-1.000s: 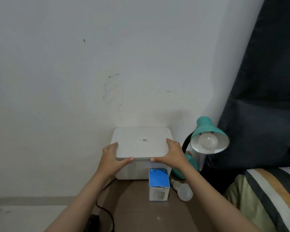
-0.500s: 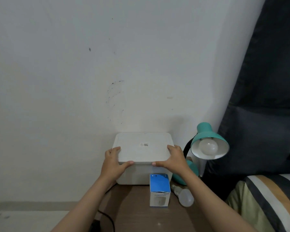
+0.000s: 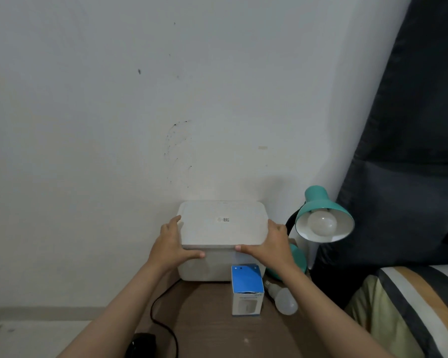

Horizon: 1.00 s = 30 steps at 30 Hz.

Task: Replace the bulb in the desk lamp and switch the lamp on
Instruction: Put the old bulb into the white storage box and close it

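Observation:
A teal desk lamp (image 3: 318, 202) stands at the right of the brown table (image 3: 204, 321), with a white bulb (image 3: 322, 223) in its shade. Its shade faces me and the bulb is unlit. A loose white bulb (image 3: 285, 302) lies on the table beside a blue and white bulb carton (image 3: 247, 290). Behind them a white storage box (image 3: 207, 270) sits against the wall. My left hand (image 3: 170, 250) grips the left front corner of its lid (image 3: 223, 223). My right hand (image 3: 267, 248) grips the right front corner, with both thumbs along the front edge.
A black cable (image 3: 157, 308) runs across the table's left part to a black object (image 3: 141, 344) at its front edge. A dark curtain (image 3: 411, 151) hangs at the right, above a bed with striped bedding (image 3: 411, 306). The lamp's teal base (image 3: 298, 259) is right of the box.
Both hands have kept their hold on the lid. The lid has come down from slightly raised to resting flat on the box, and my view has shifted a little.

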{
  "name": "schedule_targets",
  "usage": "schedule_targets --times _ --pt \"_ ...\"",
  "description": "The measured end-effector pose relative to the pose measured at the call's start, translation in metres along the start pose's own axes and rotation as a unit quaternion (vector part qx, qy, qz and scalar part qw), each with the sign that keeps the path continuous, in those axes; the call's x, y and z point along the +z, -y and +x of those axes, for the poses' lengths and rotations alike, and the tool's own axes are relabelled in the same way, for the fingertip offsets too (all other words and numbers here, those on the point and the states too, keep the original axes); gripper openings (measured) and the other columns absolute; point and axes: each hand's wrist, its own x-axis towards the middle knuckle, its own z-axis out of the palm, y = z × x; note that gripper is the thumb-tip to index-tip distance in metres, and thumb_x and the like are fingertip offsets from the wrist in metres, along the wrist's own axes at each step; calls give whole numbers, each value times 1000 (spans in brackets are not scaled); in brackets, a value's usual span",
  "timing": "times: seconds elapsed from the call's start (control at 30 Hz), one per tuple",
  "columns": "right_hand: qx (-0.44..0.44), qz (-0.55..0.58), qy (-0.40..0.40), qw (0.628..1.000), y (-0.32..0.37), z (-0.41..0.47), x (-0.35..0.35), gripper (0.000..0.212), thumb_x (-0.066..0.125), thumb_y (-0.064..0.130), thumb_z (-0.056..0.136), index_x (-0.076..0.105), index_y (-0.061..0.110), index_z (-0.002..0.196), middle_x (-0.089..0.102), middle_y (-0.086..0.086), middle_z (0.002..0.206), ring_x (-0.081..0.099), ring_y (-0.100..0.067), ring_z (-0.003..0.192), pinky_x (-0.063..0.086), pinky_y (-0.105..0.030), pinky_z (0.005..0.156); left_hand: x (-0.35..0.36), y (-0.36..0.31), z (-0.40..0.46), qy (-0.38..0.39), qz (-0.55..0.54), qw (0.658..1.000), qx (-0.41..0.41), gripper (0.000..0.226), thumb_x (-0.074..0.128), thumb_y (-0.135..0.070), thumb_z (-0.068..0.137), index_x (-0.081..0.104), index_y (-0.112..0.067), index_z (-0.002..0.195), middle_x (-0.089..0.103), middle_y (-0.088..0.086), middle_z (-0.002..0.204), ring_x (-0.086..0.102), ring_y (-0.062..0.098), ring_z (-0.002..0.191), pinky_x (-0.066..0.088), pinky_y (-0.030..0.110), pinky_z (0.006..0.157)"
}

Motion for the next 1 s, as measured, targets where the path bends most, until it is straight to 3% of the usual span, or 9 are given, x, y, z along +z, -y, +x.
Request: schedule_targets --times 0.17,0.27,0.4,0.53,0.67,0.83,1.0 --pt "152 -21 5 988 11 -1 7 101 87 62 39 49 6 115 49 -17 125 45 -33 115 46 -34 79 2 1 6 -7 -58 998 11 120 90 -40 48 19 -16 142 42 8 138 41 27 126 42 40 97" --pt "168 -21 21 985 16 2 3 94 90 55 43 50 7 113 46 -18 128 41 -32 117 36 -31 74 4 2 8 -8 -47 999 6 120 90 -41 48 18 -18 142 42 10 137 43 29 124 43 41 96" --pt "166 -17 3 986 16 -1 3 93 90 51 46 48 6 115 44 -19 129 40 -32 120 36 -30 74 5 4 9 -11 -56 998 1 121 90 -42 47 18 -19 142 38 11 137 42 29 124 43 44 98" --pt "130 5 -30 991 12 -9 6 97 90 52 44 48 6 118 44 -16 125 38 -31 118 36 -32 78 9 7 3 -28 -116 993 -15 121 91 -41 45 21 -18 141 37 6 138 40 25 125 41 44 101" --pt "49 6 -36 998 4 -20 5 94 85 54 52 44 12 127 43 -10 124 33 -27 119 35 -31 86 18 6 -13 -65 -196 978 -17 110 90 -26 54 23 -14 140 41 -6 124 42 12 113 40 30 93" --pt "-57 -32 18 998 1 -26 -7 72 73 39 79 44 13 139 36 -15 141 34 -28 133 33 -29 105 25 15 -23 -91 -203 975 -19 96 86 -24 63 26 -21 138 47 2 134 49 20 120 44 41 101" --pt "-112 -86 -4 990 -4 -28 -4 54 70 41 81 59 15 127 47 -16 128 49 -32 119 43 -30 97 27 14 -23 -106 -191 976 -3 90 83 -26 66 29 -20 137 46 -1 134 46 15 120 43 38 102"
